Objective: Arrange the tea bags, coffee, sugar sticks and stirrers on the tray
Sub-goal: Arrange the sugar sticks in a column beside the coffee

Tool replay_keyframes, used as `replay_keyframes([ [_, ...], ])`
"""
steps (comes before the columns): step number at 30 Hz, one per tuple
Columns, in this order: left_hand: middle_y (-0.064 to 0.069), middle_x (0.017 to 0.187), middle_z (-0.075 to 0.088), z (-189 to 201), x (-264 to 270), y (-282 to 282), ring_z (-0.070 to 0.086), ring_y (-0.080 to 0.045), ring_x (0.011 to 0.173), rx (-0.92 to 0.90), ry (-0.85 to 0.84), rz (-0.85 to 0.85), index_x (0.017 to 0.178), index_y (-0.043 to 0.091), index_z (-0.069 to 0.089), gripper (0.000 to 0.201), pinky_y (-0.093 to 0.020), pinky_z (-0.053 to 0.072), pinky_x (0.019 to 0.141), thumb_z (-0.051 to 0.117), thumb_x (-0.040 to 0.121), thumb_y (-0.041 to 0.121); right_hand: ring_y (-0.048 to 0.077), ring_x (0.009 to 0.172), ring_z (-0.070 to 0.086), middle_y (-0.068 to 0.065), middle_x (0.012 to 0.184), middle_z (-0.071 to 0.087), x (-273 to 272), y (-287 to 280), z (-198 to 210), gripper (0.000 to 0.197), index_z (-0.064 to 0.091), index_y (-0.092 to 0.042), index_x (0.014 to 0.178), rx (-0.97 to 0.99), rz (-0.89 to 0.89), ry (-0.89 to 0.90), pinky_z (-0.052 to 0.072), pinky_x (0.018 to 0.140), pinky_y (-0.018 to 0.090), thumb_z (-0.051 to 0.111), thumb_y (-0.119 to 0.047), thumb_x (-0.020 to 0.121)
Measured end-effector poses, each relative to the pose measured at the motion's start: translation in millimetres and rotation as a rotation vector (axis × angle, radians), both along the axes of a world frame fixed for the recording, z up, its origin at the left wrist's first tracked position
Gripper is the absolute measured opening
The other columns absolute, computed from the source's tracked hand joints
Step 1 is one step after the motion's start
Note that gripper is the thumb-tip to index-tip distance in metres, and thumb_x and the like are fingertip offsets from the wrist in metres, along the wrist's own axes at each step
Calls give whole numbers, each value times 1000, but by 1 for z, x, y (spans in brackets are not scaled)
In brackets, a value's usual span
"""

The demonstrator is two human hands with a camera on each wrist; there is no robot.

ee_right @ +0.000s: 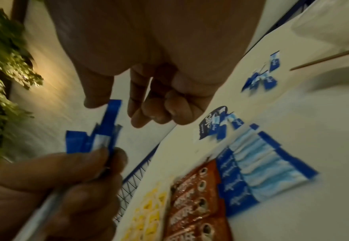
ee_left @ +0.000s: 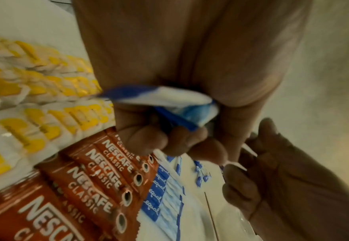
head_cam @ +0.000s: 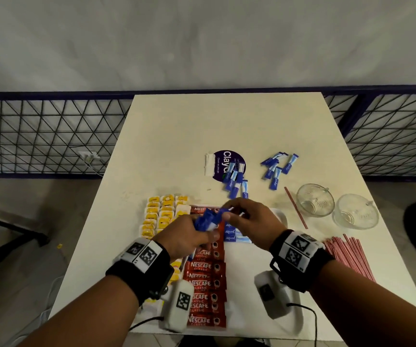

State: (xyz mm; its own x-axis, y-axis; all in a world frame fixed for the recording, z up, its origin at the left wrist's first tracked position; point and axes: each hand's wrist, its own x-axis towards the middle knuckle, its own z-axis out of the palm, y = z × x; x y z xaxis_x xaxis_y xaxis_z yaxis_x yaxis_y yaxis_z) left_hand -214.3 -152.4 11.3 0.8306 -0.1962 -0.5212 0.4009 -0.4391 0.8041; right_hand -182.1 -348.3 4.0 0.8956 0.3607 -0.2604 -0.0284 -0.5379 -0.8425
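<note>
Over the white tray [head_cam: 299, 319], my left hand [head_cam: 191, 231] grips a bundle of blue sugar sticks [head_cam: 208, 219], also seen in the left wrist view [ee_left: 165, 101] and the right wrist view [ee_right: 105, 135]. My right hand [head_cam: 244, 216] pinches the top end of one stick in that bundle. On the tray lie yellow tea bags [head_cam: 159, 214] at the left, red coffee sachets [head_cam: 205, 284] in a middle column, and a short row of sugar sticks [head_cam: 234, 234] beside them. Red stirrers [head_cam: 349, 256] lie bunched on the table at the right.
Loose sugar sticks lie in two clusters [head_cam: 237, 179] [head_cam: 278, 169] further back, one over a purple sticker [head_cam: 227, 164]. Two glass cups [head_cam: 315, 200] [head_cam: 355, 211] stand at the right, with a single stirrer [head_cam: 295, 207] beside them. A wire fence runs behind the table.
</note>
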Motion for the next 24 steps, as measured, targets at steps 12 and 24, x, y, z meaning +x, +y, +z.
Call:
replay_keyframes([
  [12, 7, 60, 62, -6, 8, -17, 52, -8, 53, -49, -189, 206, 82, 16, 68, 23, -27, 46, 60, 68, 85, 39, 20, 46, 48, 8, 61, 65, -3, -19, 3, 19, 65, -8, 85, 319, -296, 228, 43, 52, 32, 60, -25, 92],
  [24, 9, 74, 68, -13, 3, -33, 63, -4, 68, -15, -267, 234, 84, 28, 69, 6, -23, 50, 65, 71, 85, 23, 22, 52, 52, 11, 69, 67, -7, -28, -12, 3, 65, -9, 90, 379, -414, 223, 44, 55, 32, 64, -8, 88],
])
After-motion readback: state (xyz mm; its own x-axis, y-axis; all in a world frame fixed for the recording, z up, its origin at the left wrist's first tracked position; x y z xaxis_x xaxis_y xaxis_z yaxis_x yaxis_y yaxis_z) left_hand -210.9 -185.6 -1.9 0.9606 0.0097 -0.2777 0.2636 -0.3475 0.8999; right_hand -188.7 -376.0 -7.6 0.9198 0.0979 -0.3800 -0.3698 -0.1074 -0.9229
